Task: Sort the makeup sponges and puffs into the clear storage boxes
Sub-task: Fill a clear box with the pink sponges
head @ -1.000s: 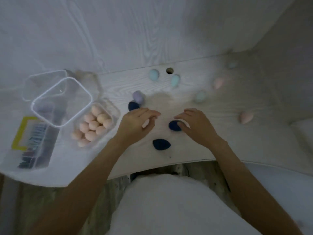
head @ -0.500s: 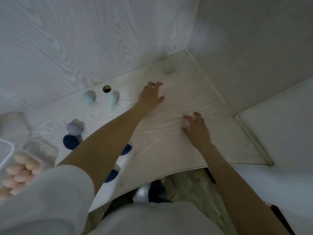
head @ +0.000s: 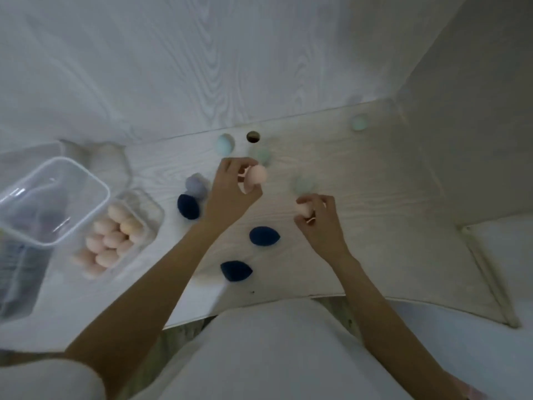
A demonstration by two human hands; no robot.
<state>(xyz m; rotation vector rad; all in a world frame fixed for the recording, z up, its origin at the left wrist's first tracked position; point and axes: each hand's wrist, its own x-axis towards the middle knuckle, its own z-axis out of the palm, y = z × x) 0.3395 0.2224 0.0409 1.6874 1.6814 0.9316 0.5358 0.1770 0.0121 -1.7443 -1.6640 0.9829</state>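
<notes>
Two peach sponges in hand: one peach sponge (head: pixel 256 175) pinched between thumb and fingertips of the left hand (head: pixel 230 194), raised above the desk (head: pixel 375 226); a second peach sponge (head: pixel 302 209) enclosed by the curled fingers of the right hand (head: pixel 320 223), low over the desk surface, contact with the desk not determinable. About a dozen peach sponges already deposited in the small clear box (head: pixel 121 235) at left, nearly full, lid absent. Judged stage: peach group close to complete, with both held pieces pending transfer leftward to that box. Remaining loose on the desk: three navy sponges, at left (head: pixel 188 206), centre (head: pixel 264 235) and near edge (head: pixel 236 271); one lilac sponge (head: pixel 196 183) touching the left navy one; four pale blue-green sponges, beside the cable hole (head: pixel 225 144), behind the left hand (head: pixel 261 155), above the right hand (head: pixel 304 184) and far right (head: pixel 359 122). None of these colours sorted yet, as far as visible. Large clear box (head: pixel 49 197) further left, open; contents dark and indistinct through the wall, not identifiable. No puffs distinguishable. Overall estimate: roughly half done, eight loose pieces plus two held pieces outstanding.
</notes>
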